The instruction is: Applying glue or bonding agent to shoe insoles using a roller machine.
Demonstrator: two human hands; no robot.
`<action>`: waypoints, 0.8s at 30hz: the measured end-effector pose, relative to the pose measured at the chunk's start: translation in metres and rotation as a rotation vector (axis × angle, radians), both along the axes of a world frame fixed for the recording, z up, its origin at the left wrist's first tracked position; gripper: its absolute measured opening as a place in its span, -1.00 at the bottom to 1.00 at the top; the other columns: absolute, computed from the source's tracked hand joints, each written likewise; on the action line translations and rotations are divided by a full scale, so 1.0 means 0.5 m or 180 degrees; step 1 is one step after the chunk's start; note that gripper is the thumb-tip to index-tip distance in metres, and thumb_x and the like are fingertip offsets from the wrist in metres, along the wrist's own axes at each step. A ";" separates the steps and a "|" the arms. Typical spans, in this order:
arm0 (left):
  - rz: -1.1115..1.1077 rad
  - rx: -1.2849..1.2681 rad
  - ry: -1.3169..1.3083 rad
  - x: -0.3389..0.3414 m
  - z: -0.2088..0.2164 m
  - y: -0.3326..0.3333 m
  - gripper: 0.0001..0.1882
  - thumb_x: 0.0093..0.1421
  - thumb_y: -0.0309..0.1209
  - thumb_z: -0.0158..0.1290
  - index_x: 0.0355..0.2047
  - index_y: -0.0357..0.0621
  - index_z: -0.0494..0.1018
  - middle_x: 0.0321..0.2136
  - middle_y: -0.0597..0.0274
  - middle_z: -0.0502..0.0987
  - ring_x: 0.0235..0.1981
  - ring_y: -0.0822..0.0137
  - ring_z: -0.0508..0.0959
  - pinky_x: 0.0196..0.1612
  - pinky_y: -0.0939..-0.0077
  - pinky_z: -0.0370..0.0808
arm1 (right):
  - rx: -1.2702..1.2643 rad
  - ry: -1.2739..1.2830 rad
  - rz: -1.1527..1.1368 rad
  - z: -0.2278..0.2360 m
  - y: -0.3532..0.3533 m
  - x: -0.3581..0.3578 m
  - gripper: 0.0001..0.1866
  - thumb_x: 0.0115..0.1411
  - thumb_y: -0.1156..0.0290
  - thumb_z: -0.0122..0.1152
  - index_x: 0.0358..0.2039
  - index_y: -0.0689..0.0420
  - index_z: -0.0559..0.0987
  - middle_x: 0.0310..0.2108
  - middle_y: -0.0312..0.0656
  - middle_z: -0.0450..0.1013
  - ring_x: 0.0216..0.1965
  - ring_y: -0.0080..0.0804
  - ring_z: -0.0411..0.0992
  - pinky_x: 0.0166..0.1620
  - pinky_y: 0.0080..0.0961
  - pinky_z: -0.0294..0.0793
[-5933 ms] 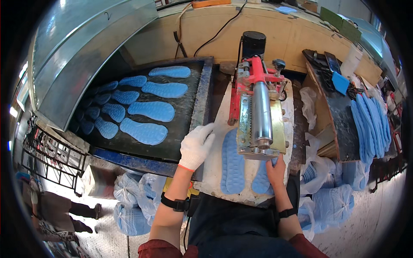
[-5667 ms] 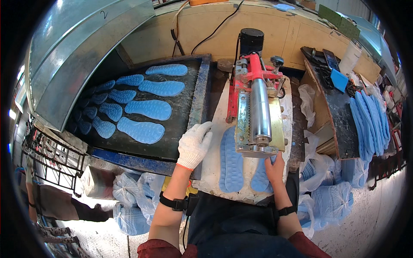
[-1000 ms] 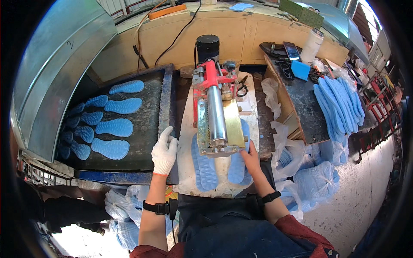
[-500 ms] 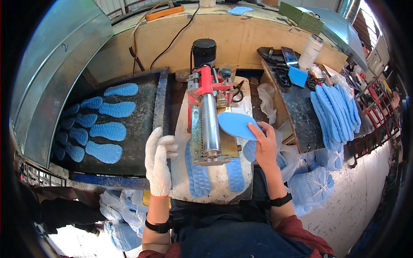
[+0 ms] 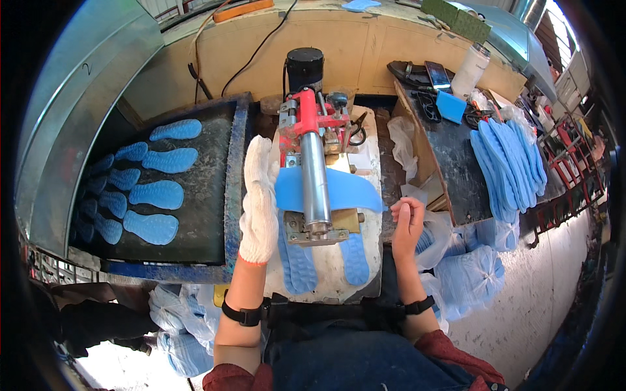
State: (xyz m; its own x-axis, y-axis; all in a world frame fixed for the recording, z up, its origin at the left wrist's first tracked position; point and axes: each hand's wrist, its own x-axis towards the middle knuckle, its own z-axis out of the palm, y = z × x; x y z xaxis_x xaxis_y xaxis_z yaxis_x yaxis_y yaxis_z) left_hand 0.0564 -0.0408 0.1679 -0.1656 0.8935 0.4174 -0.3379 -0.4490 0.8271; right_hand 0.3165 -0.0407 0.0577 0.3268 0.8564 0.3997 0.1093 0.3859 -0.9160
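Observation:
A flat blue shoe insole (image 5: pixel 352 190) lies crosswise under the steel roller (image 5: pixel 315 182) of a red machine (image 5: pixel 306 111), jutting out on both sides. My left hand (image 5: pixel 259 202), in a white knit glove, stands upright at the insole's left end with fingers stretched out; whether it touches the insole I cannot tell. Just off the right end, my bare right hand (image 5: pixel 407 225) has loosely curled fingers with nothing visible in them. Below the roller, textured blue insoles (image 5: pixel 298 266) lie on the white board (image 5: pixel 332 293), with another insole (image 5: pixel 355 259) to their right.
Left of the machine, several blue insoles (image 5: pixel 156 195) lie on a dark belt (image 5: pixel 202 195). A pile of insoles (image 5: pixel 505 166), a phone (image 5: pixel 437 75) and a white bottle (image 5: pixel 471 72) stand on the right table. Bagged insoles (image 5: pixel 466 280) sit below it. Scissors (image 5: pixel 358 130) lie behind the roller.
The insole has gone from my right hand to under the roller, moving left. My right hand has let go of it. My left hand has moved up to the insole's left end.

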 end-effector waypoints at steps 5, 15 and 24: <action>0.0288 -0.0249 0.0910 -0.050 -0.088 0.030 -0.06 0.31 0.33 -0.30 0.44 -0.10 -0.12 0.27 0.00 0.16 0.35 0.08 0.13 0.40 0.12 -0.02 | -0.0760 -0.0313 0.0414 -0.118 -0.005 -0.027 -0.85 0.39 0.44 -0.07 -0.09 0.17 0.41 -0.38 -0.26 0.44 -0.38 -0.55 0.38 -0.29 -0.56 0.39; -0.0261 -0.1048 0.0763 -0.082 -0.180 -0.020 -0.17 0.40 0.24 -0.47 0.43 -0.13 -0.07 0.17 0.02 0.30 0.21 0.15 0.31 0.32 0.27 0.16 | -0.0765 -0.2131 0.0586 -0.240 -0.029 -0.092 -0.76 0.20 0.48 0.06 -0.11 0.15 0.51 -0.40 0.11 0.44 -0.35 0.20 0.42 -0.31 -0.03 0.39; -0.0988 -0.1309 -0.0041 -0.084 -0.192 -0.098 -0.21 0.42 0.18 -0.43 0.42 -0.18 -0.05 0.34 0.14 0.16 0.34 0.28 0.18 0.37 0.32 0.11 | -0.0991 -0.2259 0.0673 -0.234 -0.024 -0.091 -0.79 0.19 0.40 0.08 -0.23 0.24 0.55 -0.35 0.20 0.49 -0.27 0.27 0.46 -0.27 -0.01 0.43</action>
